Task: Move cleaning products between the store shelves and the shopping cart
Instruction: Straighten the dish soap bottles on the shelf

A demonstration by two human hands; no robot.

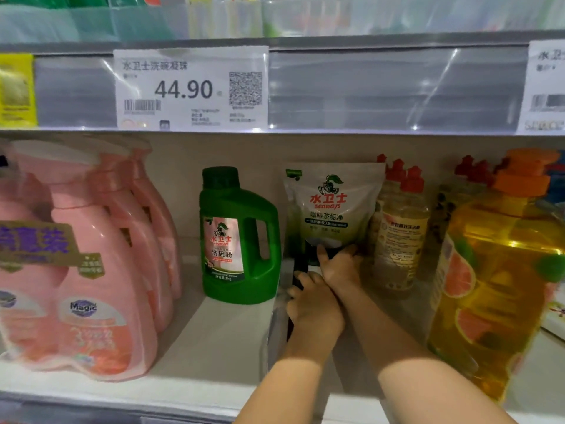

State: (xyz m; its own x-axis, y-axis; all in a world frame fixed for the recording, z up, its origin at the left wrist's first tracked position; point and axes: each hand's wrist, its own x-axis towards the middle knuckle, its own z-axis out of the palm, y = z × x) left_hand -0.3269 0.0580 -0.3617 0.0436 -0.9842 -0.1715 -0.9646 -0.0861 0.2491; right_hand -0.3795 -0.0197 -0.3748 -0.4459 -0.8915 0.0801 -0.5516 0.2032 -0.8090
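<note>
The right hand (339, 267) pinches the lower edge of the white-and-green stand-up pouch (333, 206), thumb against its front. The pouch stands upright towards the back of its shelf lane. The left hand (315, 304), touching the right from below, curls its fingers over a dark narrow piece (298, 272) that cannot be identified.

Risk, as judged: a grip this low on a soft pouch may let the top fold forward or slip free when drawn out. With both hands crowded into one lane, a careless pull could topple the clear red-capped bottles (400, 234) just beside the pouch, or knock the clear plastic divider (275, 316) towards the green handled plastic jug (238, 240).

Surface: a smooth white shelf (214, 338).

Surroundings: a wrapped pack of pink bottles (91, 270) stands at left and a large yellow bottle with an orange cap (495, 286) at right. A white price label (191, 88) hangs overhead. No cart is in view.
</note>
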